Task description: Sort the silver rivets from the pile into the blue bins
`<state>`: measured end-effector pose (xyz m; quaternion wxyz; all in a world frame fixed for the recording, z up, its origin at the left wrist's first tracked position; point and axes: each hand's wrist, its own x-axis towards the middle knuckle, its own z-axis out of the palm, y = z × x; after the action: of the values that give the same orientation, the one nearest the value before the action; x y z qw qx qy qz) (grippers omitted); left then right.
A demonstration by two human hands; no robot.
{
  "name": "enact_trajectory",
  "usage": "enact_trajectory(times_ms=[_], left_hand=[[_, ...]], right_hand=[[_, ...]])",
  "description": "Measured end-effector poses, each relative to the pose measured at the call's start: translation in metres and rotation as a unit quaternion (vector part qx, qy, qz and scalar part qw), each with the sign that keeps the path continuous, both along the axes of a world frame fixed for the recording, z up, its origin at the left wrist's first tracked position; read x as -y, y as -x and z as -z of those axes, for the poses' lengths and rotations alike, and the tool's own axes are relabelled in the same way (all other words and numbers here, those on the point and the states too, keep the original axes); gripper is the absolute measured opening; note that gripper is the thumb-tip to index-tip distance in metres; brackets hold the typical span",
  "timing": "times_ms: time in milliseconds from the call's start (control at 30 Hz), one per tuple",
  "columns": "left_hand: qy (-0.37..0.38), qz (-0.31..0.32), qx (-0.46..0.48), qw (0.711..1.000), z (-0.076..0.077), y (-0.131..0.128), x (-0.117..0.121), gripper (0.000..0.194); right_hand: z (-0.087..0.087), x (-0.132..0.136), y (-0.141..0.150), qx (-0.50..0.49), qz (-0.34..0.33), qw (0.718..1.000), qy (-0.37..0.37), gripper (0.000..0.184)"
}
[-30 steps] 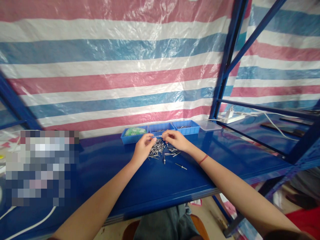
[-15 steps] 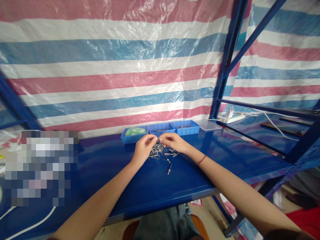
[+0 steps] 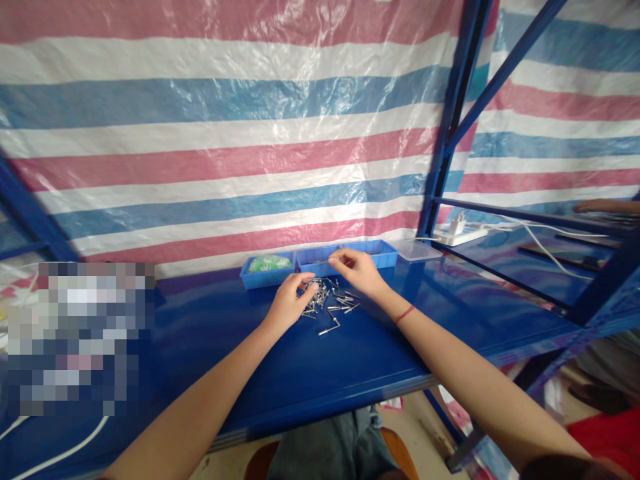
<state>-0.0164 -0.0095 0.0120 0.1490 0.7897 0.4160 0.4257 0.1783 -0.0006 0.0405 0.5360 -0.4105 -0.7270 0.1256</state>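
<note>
Rivets (image 3: pixel 316 301) lay heaped on a table (image 3: pixel 210 333) by the left hand (image 3: pixel 291 300), thumb and fingers parted; the right hand (image 3: pixel 359 270) curled near a bin (image 3: pixel 313 267), its grip unclear.

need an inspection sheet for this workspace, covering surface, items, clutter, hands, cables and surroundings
surface: blue tabletop, glossy
items: small metal pins piled and scattered; three blue trays behind, left one holding green material
clutter: clear plastic lid right of trays
hands: left hand at pile, right hand by middle tray; grip unclear
cables: white cable at left; power strip with cables at right
surroundings: striped sheet; another person's hand far right
</note>
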Motion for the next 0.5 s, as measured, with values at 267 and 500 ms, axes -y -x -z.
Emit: enact_trajectory(times_ms=[267, 500], left_hand=[[-0.039, 0.190, -0.201, 0.960, -0.023, -0.001, 0.027, 0.021], [-0.037, 0.209, -0.277, 0.937, -0.023, -0.004, 0.034, 0.019]], right_hand=[[0.016, -0.034, -0.061, 0.088, 0.297, 0.951, -0.026, 0.034], [0.012, -0.024, -0.039, 0.101, 0.187, 0.977, -0.031, 0.032]])
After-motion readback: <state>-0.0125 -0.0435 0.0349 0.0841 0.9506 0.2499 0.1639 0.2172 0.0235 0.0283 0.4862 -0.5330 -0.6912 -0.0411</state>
